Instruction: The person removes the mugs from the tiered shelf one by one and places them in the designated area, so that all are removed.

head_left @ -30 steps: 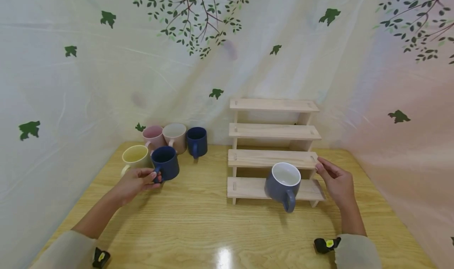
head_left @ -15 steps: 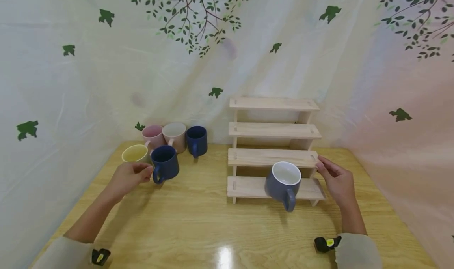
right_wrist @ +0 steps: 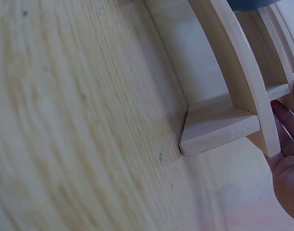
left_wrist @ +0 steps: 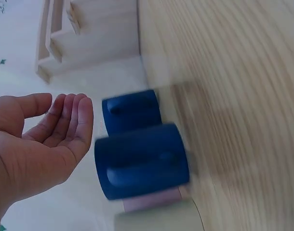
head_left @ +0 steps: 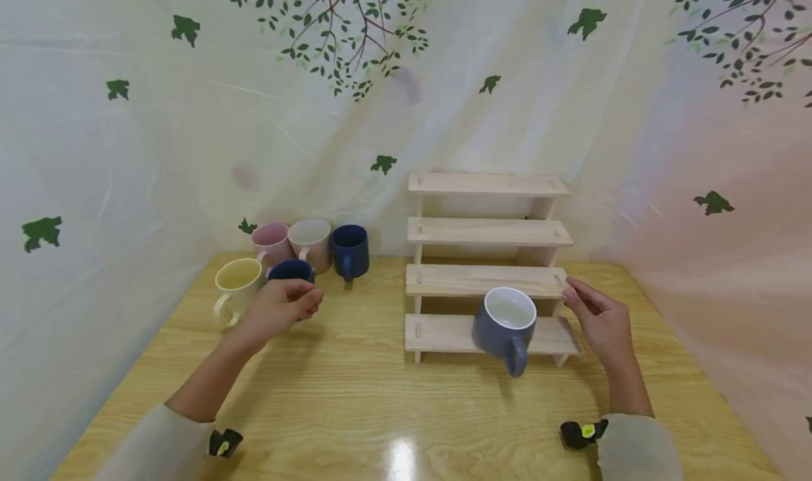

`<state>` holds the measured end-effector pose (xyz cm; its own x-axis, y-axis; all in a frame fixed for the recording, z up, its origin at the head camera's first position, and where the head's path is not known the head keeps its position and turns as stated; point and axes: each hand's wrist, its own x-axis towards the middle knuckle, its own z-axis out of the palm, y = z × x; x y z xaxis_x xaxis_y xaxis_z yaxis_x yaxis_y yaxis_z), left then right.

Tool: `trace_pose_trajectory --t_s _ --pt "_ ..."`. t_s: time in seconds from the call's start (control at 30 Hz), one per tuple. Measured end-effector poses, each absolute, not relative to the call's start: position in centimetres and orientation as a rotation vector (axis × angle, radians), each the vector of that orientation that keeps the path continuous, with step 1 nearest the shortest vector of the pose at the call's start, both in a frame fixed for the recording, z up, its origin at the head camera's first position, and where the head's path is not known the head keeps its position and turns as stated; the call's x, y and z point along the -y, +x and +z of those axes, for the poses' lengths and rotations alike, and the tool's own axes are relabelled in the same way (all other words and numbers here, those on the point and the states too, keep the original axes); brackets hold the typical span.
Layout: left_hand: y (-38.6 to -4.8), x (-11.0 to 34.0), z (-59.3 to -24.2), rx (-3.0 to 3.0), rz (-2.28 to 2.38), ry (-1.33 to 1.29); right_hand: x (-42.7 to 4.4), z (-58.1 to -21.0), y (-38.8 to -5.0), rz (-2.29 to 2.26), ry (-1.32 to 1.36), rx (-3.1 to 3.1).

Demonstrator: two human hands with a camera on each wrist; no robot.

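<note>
My left hand (head_left: 275, 315) hovers in front of a dark blue mug (head_left: 290, 269), partly hiding it. Its fingers are loosely bent, and the left wrist view shows them holding nothing, apart from the blue mug (left_wrist: 142, 163). At the right, my right hand (head_left: 599, 326) pinches the end of a board on a four-step wooden rack (head_left: 482, 280). The right wrist view has those fingers (right_wrist: 287, 122) at the board's end. A grey-blue mug (head_left: 501, 333), white inside, sits on the rack's lowest step, its handle toward me.
Beside the front blue mug stands a yellow mug (head_left: 237, 294). Behind are a pink mug (head_left: 271, 238), a pale mug (head_left: 312, 247) and another dark blue mug (head_left: 352, 255). A leaf-print cloth (head_left: 304, 149) hangs behind the wooden table (head_left: 355, 396).
My left hand has let go of the front blue mug's handle, drawn back left, then moved right across the mug. My right hand stays on the rack.
</note>
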<state>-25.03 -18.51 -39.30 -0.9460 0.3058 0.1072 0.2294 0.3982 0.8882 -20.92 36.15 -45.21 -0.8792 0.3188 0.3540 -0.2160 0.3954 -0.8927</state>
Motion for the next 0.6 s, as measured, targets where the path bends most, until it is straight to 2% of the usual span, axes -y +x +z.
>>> trace_pose_trajectory --t_s 0.6 --pt "-23.9 7.3 -39.7 -2.505 1.443 0.838 -36.0 -45.0 -20.9 1.555 -0.105 2.178"
